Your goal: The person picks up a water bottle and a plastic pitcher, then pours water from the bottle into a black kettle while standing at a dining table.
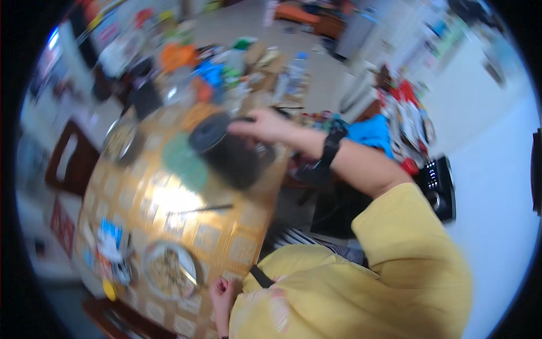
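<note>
right hand (pixel 264 127) on dark pot (pixel 226 150), plate (pixel 169 270) near

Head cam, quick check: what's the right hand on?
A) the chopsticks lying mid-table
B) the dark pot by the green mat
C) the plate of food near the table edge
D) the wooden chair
B: the right hand, wrist in a black watch, rests on the top of the dark pot beside the green mat; how tightly it grips is blurred.

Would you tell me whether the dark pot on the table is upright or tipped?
Tipped: the dark pot leans sideways under the right hand, its round end facing the green mat.
</note>
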A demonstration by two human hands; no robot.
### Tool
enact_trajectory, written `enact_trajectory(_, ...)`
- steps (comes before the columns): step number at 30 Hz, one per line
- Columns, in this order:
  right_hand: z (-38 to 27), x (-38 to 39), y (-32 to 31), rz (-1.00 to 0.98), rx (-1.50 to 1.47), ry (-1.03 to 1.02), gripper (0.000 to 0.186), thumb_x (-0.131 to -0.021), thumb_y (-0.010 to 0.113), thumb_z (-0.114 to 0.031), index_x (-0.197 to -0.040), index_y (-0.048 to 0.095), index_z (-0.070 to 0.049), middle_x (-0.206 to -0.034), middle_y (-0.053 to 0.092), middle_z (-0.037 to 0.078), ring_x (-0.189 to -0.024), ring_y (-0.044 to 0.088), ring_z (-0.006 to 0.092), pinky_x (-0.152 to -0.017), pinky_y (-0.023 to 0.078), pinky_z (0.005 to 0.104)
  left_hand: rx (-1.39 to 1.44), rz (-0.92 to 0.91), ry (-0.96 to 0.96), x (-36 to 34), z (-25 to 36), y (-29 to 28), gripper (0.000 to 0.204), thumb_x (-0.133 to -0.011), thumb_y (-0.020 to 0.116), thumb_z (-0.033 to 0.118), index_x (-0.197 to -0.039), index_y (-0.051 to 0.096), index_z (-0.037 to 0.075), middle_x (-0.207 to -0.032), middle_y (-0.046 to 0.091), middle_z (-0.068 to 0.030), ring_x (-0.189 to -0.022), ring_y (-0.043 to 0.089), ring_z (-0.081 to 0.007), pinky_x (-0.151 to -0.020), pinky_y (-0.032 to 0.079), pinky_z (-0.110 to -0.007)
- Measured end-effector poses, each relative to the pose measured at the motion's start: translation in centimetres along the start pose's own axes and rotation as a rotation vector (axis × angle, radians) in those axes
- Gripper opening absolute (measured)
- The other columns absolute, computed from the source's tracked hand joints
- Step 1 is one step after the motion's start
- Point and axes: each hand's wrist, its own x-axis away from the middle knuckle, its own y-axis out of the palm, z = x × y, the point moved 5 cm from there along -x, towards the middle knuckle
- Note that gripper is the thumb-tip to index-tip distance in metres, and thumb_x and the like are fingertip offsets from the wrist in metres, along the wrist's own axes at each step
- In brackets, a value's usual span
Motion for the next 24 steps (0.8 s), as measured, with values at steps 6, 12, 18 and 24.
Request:
enact_trajectory(6, 9.2, 10.3, -1.9, 0.002, -0.751, 0.096, 0.026, -0.079, 0.059, -0.035, -0.079, 0.057, -0.009, -0.079, 0.058, 0.003, -0.078, 0.052, 0.0115, -0.065, 0.041, 0.0250, -0.117, -0.266, 0.096, -4.5, 3.9, 4.2, 0.029, -0.074, 0.060, 0.001, -0.060, 0.036, 0.008, -0.057, 0.034, 0.0047, -0.054, 0.031, -0.0032, -0.047, 0.026, -0.019)
enact_trajectory(12, 11.6, 27.8, -5.5, 0.362, -0.836, 0.148, 0.034, -0.083, 0.055, -0.021, -0.112, 0.049, -0.005, -0.101, 0.054, 0.001, -0.092, 0.048, 0.0088, -0.079, 0.038, 0.0226, -0.338, -0.502, 0.153, -7.8, 7.2, 9.8, 0.029, -0.076, 0.059, 0.001, -0.060, 0.035, 0.007, -0.055, 0.034, 0.0045, -0.051, 0.029, -0.0023, -0.044, 0.023, -0.018)
enact_trajectory(18, 16.1, 41.0, -5.3, 0.991, -0.747, 0.368, 0.034, -0.082, 0.054, -0.032, -0.107, 0.050, -0.008, -0.100, 0.056, 0.002, -0.091, 0.049, 0.0103, -0.079, 0.039, 0.0260, -0.462, -0.659, 0.212, -8.4, 10.5, 15.0, 0.028, -0.076, 0.059, 0.002, -0.061, 0.037, 0.005, -0.053, 0.035, 0.0033, -0.049, 0.030, -0.0025, -0.042, 0.024, -0.018)
enact_trajectory(24, 27.2, 45.0, -5.2, 1.395, -0.560, 0.552, 0.036, -0.082, 0.052, -0.040, -0.097, 0.050, -0.008, -0.082, 0.053, 0.001, -0.067, 0.046, 0.0074, -0.052, 0.037, 0.0220, -0.612, -0.839, 0.336, -8.3, 12.8, 17.1, 0.014, -0.076, 0.061, 0.009, -0.080, 0.050, 0.001, -0.053, 0.046, -0.0024, -0.047, 0.040, -0.0076, -0.044, 0.033, -0.021)
